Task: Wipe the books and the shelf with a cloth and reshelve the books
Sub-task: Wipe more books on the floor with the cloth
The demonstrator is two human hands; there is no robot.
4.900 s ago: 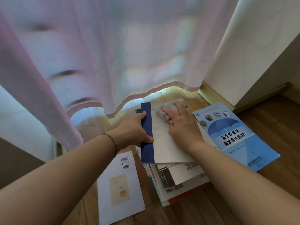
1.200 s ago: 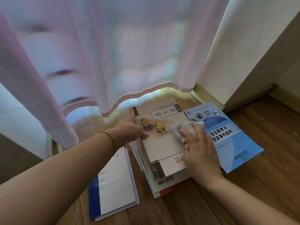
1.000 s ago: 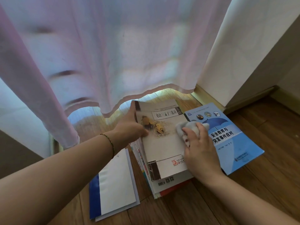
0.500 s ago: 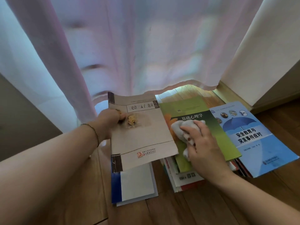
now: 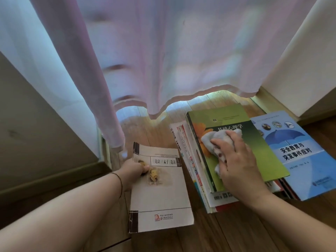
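Books all over the wooden floor (image 5: 160, 128) here, right under a sheer curtain (image 5: 163, 55). Left hand (image 5: 133, 170) has its thumb on the cover and fingers tucked under the left edge of a beige book (image 5: 160, 193), pinching it (that one lies flat on the floor, left of the pile). Right hand (image 5: 236, 164) is spread over a crumpled white cloth (image 5: 218, 140), fingers curled onto it, pressing it down on a green book (image 5: 254, 148). Green book sits on top of the stack (image 5: 192, 160), spines showing along the stack's left side. Just to the right, a blue book (image 5: 298, 151) with an umbrella on its cover lies tilted, its left edge tucked under the green one. Thin bracelet (image 5: 119, 180) on the left wrist. Shelf is not in this view.
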